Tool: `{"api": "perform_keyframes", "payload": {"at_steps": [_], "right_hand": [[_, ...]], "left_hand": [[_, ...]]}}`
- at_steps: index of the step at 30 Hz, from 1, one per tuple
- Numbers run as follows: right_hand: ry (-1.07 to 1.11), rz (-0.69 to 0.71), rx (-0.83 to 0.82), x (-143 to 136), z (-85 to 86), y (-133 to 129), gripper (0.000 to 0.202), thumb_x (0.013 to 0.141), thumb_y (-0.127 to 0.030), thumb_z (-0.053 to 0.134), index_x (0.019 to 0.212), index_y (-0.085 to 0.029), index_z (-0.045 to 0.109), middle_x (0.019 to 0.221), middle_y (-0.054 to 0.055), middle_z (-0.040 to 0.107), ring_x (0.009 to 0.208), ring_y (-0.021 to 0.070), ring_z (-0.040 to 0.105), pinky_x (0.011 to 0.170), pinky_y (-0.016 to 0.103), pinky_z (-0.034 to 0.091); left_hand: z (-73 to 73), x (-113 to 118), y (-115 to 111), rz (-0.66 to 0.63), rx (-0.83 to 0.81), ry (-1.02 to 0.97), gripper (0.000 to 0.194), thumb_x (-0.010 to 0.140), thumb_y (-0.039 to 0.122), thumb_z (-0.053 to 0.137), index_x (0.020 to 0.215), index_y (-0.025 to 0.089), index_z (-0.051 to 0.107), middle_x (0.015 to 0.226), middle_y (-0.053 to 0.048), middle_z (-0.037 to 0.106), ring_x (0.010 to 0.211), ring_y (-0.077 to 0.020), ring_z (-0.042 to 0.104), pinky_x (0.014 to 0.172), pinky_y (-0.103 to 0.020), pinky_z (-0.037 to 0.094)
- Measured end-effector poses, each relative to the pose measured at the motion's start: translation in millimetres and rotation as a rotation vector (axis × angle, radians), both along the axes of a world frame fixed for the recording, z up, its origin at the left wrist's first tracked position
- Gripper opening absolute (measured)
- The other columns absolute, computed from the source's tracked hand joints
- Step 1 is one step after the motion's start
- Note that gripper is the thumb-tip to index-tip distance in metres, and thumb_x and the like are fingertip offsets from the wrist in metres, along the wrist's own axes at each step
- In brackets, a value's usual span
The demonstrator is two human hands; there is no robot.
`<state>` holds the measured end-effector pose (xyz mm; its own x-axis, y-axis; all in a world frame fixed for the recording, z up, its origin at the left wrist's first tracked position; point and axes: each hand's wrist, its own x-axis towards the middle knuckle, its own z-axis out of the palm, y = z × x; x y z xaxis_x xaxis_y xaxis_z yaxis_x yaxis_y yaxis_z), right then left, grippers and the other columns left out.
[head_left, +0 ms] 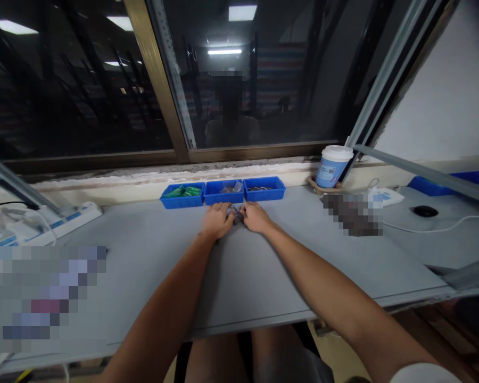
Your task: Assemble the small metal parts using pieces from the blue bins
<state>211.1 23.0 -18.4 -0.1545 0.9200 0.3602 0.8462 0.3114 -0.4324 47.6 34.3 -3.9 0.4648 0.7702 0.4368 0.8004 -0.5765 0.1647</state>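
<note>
Both arms reach across the grey table (175, 298), with the hands close together just in front of the bins. My left hand (216, 220) is closed, its thumb and fingertips against a small dark, shiny bundle (238, 218). From the other side, my right hand (257, 217) pinches the same bundle with curled fingers. It may be clear plastic with small parts, but it is too small and blurred to name. Behind the hands stand a blue bin with green packets (187, 191), a blue bin with clear plastic pieces (223, 191) and a blue bin with thin dark rods (264, 188).
A blue cup with a white lid (330, 167) stands on a brown holder at the back right. Power strips lie at the left (74, 221) and right (385, 197), with a white cable (423, 230). Blurred items lie on both sides. A window (263, 106) rises behind the table.
</note>
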Motion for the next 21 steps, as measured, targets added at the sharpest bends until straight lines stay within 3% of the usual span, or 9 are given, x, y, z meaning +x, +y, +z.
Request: {"api": "perform_keyframes", "payload": {"at_steps": [2, 5, 8, 11, 17, 21], "right_hand": [[0.103, 0.011, 0.041, 0.7, -1.6, 2.4, 0.017, 0.087, -0.023, 0.042, 0.080, -0.019, 0.057, 0.087, 0.010, 0.064, 0.087, 0.0212, 0.056, 0.076, 0.031, 0.039], [0.245, 0.037, 0.093, -0.2, -1.0, 3.9, 0.015, 0.087, -0.025, 0.042, 0.081, -0.019, 0.055, 0.082, 0.007, 0.063, 0.080, 0.0185, 0.055, 0.073, 0.029, 0.039], [0.362, 0.049, 0.145, -2.6, 2.9, 1.5, 0.015, 0.087, -0.026, 0.041, 0.082, -0.019, 0.053, 0.077, 0.004, 0.062, 0.073, 0.0170, 0.055, 0.070, 0.029, 0.039], [0.472, 0.068, 0.183, -4.9, 7.7, -3.1, 0.017, 0.087, -0.030, 0.041, 0.080, -0.020, 0.052, 0.071, 0.002, 0.060, 0.067, 0.0160, 0.054, 0.067, 0.028, 0.039], [0.716, 0.236, 0.106, -4.5, 10.3, -7.0, 0.020, 0.076, -0.033, 0.059, 0.089, -0.018, 0.059, 0.077, 0.002, 0.066, 0.068, 0.0141, 0.058, 0.066, 0.027, 0.044], [0.753, 0.225, 0.057, 0.7, 9.3, -3.5, 0.014, 0.071, -0.029, 0.064, 0.078, -0.018, 0.067, 0.074, 0.003, 0.069, 0.068, 0.0146, 0.059, 0.068, 0.030, 0.046]], "left_hand": [[0.1, -1.6, 2.1, 0.014, 0.012, -0.101, 0.038, 0.090, 0.035, 0.038, 0.112, 0.014, 0.060, 0.111, -0.013, 0.065, 0.106, -0.0258, 0.056, 0.095, -0.043, 0.041], [0.2, -3.2, 2.0, -0.081, -0.023, -0.218, 0.034, 0.087, 0.036, 0.046, 0.109, 0.015, 0.061, 0.108, -0.011, 0.066, 0.103, -0.0241, 0.058, 0.094, -0.041, 0.043], [-0.5, -2.6, 0.1, -0.170, -0.143, -0.341, 0.032, 0.079, 0.033, 0.058, 0.106, 0.017, 0.062, 0.100, -0.009, 0.069, 0.093, -0.0216, 0.062, 0.087, -0.037, 0.047], [-1.5, -0.7, -0.4, -0.161, -0.240, -0.497, 0.030, 0.073, 0.028, 0.064, 0.102, 0.018, 0.064, 0.089, -0.006, 0.070, 0.082, -0.0185, 0.064, 0.079, -0.034, 0.051], [-4.8, -1.8, 7.0, -0.091, -0.275, -0.766, 0.023, 0.070, 0.025, 0.067, 0.091, 0.018, 0.064, 0.081, -0.004, 0.069, 0.076, -0.0170, 0.063, 0.077, -0.035, 0.052], [-8.2, -7.2, 12.7, -0.137, -0.428, -0.846, 0.022, 0.066, 0.021, 0.068, 0.087, 0.017, 0.061, 0.079, -0.005, 0.068, 0.078, -0.0173, 0.064, 0.076, -0.035, 0.052]]}}
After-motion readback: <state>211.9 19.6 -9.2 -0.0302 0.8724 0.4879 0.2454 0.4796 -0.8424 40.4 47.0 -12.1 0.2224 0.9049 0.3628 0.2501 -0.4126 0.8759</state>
